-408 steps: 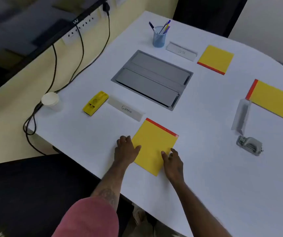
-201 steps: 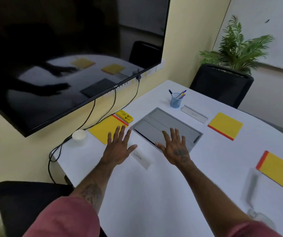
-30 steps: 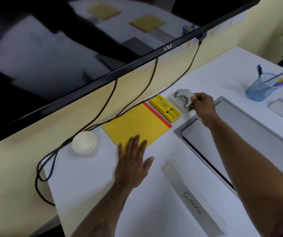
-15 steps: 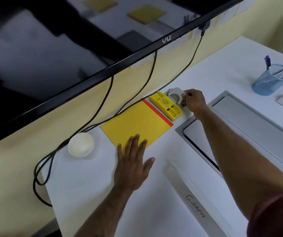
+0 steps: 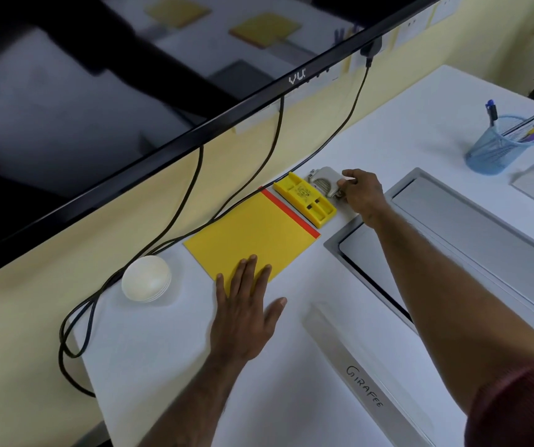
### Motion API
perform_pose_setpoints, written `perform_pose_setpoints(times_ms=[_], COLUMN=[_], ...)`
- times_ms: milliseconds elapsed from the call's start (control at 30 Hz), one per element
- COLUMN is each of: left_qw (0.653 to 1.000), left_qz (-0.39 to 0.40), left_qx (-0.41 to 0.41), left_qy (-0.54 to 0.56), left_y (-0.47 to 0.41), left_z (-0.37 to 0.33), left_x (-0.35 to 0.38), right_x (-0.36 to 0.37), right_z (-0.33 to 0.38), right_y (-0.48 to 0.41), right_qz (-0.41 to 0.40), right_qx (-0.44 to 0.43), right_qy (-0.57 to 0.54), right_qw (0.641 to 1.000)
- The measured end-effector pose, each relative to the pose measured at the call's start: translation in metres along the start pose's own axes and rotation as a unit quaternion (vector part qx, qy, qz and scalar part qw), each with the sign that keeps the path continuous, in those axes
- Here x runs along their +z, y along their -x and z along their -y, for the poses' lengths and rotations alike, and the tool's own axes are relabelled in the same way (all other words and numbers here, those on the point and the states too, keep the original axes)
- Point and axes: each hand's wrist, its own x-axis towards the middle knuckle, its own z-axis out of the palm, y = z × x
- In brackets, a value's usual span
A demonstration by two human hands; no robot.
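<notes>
While left hand (image 5: pixel 243 321) presses yellow pad (image 5: pixel 252 230), right hand (image 5: pixel 361 194) grips hole punch (image 5: pixel 323 181).

Hand status: left hand (image 5: pixel 243 314) flat, right hand (image 5: pixel 361 195) gripping.
The left forearm (image 5: pixel 194 398) is bare and rises from the bottom edge; its hand lies palm down, 4 fingers straight and close together, thumb spread out to the side. The right forearm (image 5: pixel 420 285), bare below a dark red sleeve (image 5: pixel 517 408), stretches further forward from the lower right corner; its fingers and thumb are curled round the hole punch (image 5: pixel 323 180). The 2 hands are well apart.
</notes>
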Motion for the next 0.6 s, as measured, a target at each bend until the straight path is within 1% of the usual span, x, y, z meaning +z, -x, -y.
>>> perform_pose_setpoints(times_ms=[133, 200, 267, 400, 500, 600], left_qw=[1.0, 1.0, 1.0, 0.999, 0.998, 0.998], left_qz=[-0.007, -0.011, -0.006, 0.046, 0.065, 0.058], left_qx=[0.005, 0.006, 0.004, 0.006, 0.001, 0.025], left_qy=[0.004, 0.008, 0.008, -0.003, -0.017, -0.02], left_y=[0.0, 0.0, 0.0, 0.0, 0.002, 0.011], left_z=[0.0, 0.0, -0.001, -0.004, -0.011, -0.029], left_x=[0.0, -0.001, -0.002, -0.009, -0.02, -0.045], right_x=[-0.025, -0.04, -0.056, -0.087, -0.107, -0.124], right_z=[-0.002, -0.005, -0.01, -0.033, -0.048, -0.055], right_y=[0.02, 0.038, 0.062, 0.116, 0.162, 0.202], right_qz=[-0.051, -0.06, -0.062, -0.064, -0.055, -0.027], right_qx=[-0.008, -0.017, -0.046, -0.117, -0.131, -0.153], right_qy=[0.006, 0.024, 0.071, 0.197, 0.246, 0.348], right_qw=[0.999, 0.998, 0.994, 0.971, 0.959, 0.925])
